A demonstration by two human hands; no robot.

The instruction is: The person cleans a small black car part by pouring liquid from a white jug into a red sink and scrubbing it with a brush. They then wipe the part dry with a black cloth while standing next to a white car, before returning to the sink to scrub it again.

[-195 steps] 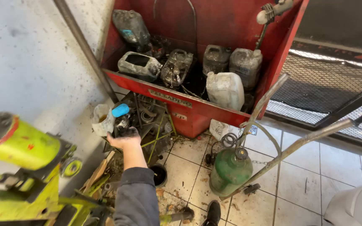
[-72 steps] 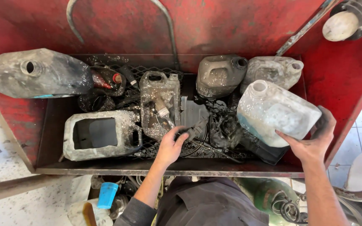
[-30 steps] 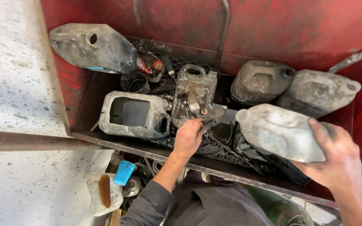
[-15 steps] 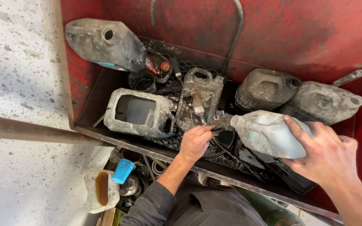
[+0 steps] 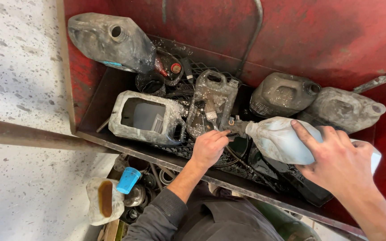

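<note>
Place: workshop or garage | Evidence: oil-blackened red metal drain tray [image 5: 83,71] around the left hand [image 5: 208,147] | grimy plastic jugs [image 5: 284,91] beyond both hands | cut-open canister [image 5: 146,117] left of that hand | green gas cylinder [image 5: 287,225] below the tray

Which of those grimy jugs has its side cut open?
The grey jug lying at the front left of the red bin, beside the left hand. A large rectangular window is cut from its side; the others look whole.
</note>
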